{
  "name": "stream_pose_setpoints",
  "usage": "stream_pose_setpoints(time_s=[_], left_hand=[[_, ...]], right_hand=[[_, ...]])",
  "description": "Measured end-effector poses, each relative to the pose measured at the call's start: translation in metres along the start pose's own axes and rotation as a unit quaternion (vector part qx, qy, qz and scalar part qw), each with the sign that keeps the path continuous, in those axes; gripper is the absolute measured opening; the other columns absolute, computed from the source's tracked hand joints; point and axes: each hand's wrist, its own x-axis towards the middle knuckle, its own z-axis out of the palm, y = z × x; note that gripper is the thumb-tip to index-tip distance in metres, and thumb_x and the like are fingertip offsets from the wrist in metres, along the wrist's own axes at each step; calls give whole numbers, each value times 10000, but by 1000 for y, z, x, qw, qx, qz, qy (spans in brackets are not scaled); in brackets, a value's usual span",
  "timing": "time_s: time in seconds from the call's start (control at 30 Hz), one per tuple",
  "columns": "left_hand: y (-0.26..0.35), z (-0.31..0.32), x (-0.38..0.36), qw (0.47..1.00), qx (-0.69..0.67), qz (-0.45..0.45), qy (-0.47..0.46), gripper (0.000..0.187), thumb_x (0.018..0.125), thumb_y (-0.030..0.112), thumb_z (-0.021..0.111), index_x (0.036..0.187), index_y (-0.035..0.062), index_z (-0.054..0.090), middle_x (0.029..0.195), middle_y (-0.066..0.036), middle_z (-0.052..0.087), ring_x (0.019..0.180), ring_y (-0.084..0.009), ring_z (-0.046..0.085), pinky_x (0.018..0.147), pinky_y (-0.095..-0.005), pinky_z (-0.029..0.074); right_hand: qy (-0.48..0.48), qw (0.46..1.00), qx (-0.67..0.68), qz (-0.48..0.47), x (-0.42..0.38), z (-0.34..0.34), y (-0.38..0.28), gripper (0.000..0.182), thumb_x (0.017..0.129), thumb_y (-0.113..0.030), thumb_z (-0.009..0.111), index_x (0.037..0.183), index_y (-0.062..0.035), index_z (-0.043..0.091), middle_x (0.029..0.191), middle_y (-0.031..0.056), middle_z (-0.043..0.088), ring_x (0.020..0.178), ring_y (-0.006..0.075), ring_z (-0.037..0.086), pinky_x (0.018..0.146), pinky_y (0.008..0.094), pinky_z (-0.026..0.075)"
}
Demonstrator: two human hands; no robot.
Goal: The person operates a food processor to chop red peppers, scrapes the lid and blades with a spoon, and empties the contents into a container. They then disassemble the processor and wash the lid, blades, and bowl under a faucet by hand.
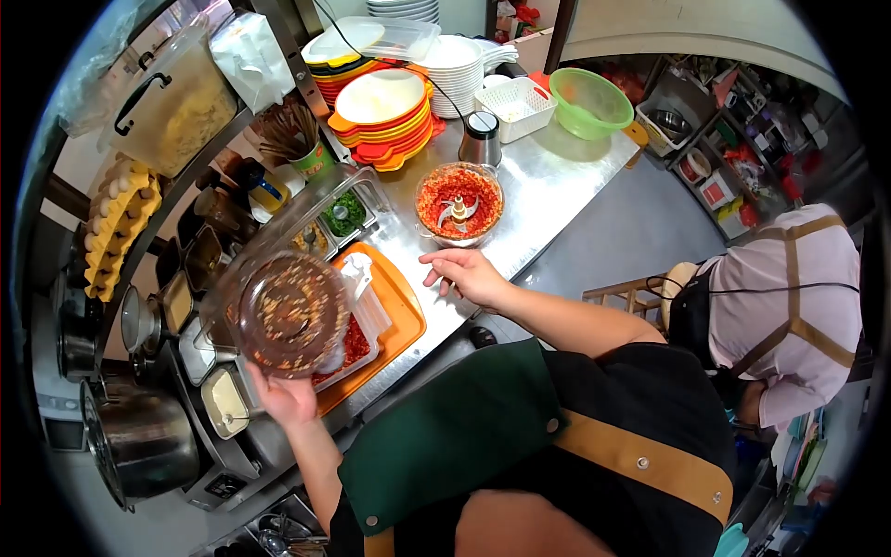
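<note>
My left hand grips the lower edge of a clear round lid, its face spattered with reddish bits. Behind the lid, on an orange tray, a clear container holds red chopped food, partly hidden by the lid. My right hand is empty, fingers apart and slightly curled, just below a clear processor bowl. Red chopped pepper lines that bowl around a metal blade. The processor's motor head stands behind the bowl.
Orange-rimmed dishes, white plates, a white basket and a green bowl stand along the steel counter. Egg trays and a large pot are left. Another person bends over at right.
</note>
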Motion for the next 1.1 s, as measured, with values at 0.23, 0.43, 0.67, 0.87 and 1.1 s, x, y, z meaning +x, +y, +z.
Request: stream_pose_setpoints(time_s=[0.23,0.43,0.67,0.87,1.1], left_hand=[[-92,63,14,973,-34,-157,-168,422,939,320,309,1258,57,393,1290,-76,433,1185,-239,400,1008,-425,275],[-187,131,40,946,-19,-251,-203,401,943,299,285,1251,63,387,1281,-93,439,1184,-245,407,1008,-420,289],[-278,230,90,917,327,-187,-130,485,911,304,433,1336,109,303,1295,-87,405,1080,-223,482,869,-367,411],[-182,370,220,866,447,181,-136,264,895,217,456,1078,49,546,971,-40,589,768,-99,545,584,-231,408],[-114,429,299,714,585,367,-114,236,864,227,526,1002,50,602,943,8,605,725,-89,552,599,-210,411]], right_hand=[[-62,993,96,-18,-9,-54,-30,403,925,-287,422,1207,-4,467,935,42,620,647,58,527,468,151,371],[9,990,142,-4,8,-155,-40,286,883,-191,513,1068,26,545,676,49,577,511,68,492,433,173,351],[159,984,83,22,8,-314,-19,252,805,-260,574,634,-80,536,533,-32,428,442,70,357,407,215,267],[237,969,25,68,15,-383,30,199,809,-207,571,718,-31,583,582,16,528,425,93,452,386,213,326],[213,969,39,115,44,-404,53,197,834,-200,549,772,-18,593,557,19,521,427,91,468,376,216,329]])
